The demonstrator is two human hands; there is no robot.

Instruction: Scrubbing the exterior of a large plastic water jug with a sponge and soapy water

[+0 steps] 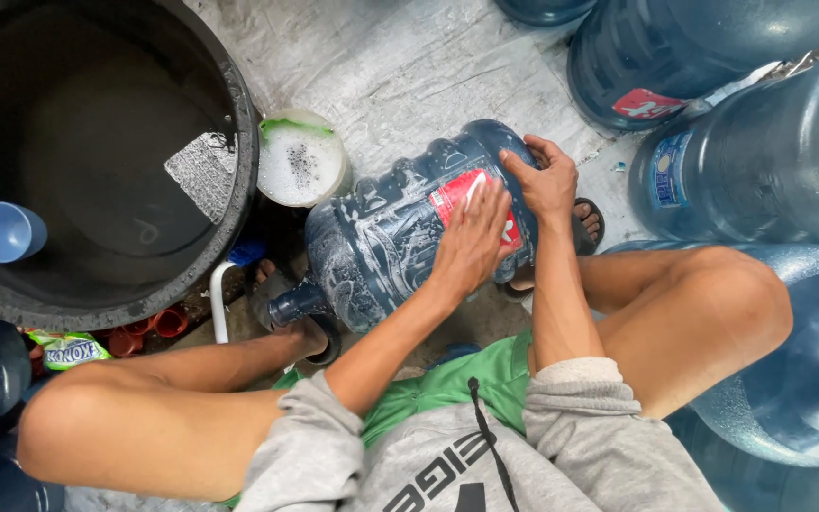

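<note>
The person sits low over the concrete floor [400, 76], knees wide apart, with a large blue water jug [381, 242] lying on its side between the feet. The jug is streaked with suds, its neck pointing toward the person's left foot and its base toward the right.

The left hand [471, 242] lies flat on the jug's red-and-white label [457, 190], fingers stretched out and together; something small and white shows just under the fingertips, too hidden to name. That grip holds nothing closed, only a palm pressing on the curved side. The right hand [547, 180] curls over the far end of the jug near its base, fingers wrapped on the rim of the shoulder (a loose, steadying grip).

Just beside the jug's upper side stands a small white pail of foamy water [300, 166], touching the rim of a big black tub [239, 142]. A light blue cup [7, 230] floats inside the tub. More blue jugs [760, 161] crowd the person's right, and a green-and-white sachet [70, 351] lies below the tub.
</note>
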